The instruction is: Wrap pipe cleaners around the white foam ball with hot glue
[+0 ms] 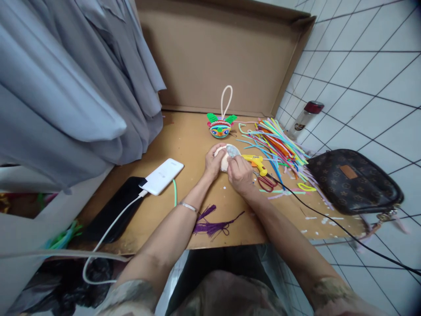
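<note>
A small rounded piece (pixel 233 151), partly cream and partly pale grey and shiny, is held above the table. My left hand (pixel 214 162) is closed around its left side, the thumb lying across the cream part. Against its near right edge, my right hand (pixel 240 173) has its fingers curled together; whatever they pinch is hidden. Just right of that hand lies a yellow glue gun (pixel 259 164) with a black cord, beside red-handled scissors (pixel 268 184). Beyond my hands sits a colourful animal-head ornament (pixel 220 128) with green ears and a white loop.
Many coloured pipe cleaners (pixel 279 142) are heaped at the right, near a dark patterned bag (pixel 355 182) and a red-capped bottle (pixel 305 118). Purple tassels (pixel 210 226) lie near the front edge. A white power bank (pixel 162 175) with a cable is at the left, below grey cloth (pixel 108 87).
</note>
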`<state>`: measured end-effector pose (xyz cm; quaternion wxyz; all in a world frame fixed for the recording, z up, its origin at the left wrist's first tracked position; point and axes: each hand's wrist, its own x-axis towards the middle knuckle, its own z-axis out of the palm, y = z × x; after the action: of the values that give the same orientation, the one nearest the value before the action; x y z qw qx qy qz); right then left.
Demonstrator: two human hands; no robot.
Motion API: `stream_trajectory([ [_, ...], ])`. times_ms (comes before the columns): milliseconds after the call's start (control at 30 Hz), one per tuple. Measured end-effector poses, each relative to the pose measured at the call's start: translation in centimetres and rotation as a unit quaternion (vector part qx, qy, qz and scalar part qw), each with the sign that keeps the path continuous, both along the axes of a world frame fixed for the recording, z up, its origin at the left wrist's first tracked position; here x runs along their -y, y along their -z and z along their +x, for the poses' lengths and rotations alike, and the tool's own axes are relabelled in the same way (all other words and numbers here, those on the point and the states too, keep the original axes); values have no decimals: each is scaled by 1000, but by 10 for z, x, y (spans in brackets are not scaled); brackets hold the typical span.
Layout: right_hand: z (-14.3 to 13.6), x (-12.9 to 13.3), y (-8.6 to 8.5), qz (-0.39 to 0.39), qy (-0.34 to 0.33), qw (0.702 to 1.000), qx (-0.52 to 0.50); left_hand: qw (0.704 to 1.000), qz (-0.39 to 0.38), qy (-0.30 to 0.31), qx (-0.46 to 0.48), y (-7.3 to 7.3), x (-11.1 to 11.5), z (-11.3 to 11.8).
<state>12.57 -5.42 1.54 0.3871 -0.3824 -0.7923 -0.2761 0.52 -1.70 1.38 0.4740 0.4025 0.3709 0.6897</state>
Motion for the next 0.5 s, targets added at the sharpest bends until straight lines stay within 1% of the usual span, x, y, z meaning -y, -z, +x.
stream_trajectory([
  [200, 0, 0, -1, 25, 3, 1000, -6, 1000, 18, 10, -20, -1, 4, -3],
  [367, 3, -3, 1, -41, 2, 999, -17, 999, 19, 13, -45, -1, 5, -4],
  [500, 4, -4, 1, -63, -11, 997, -49, 998, 17, 8, -56, 1, 1, -5],
])
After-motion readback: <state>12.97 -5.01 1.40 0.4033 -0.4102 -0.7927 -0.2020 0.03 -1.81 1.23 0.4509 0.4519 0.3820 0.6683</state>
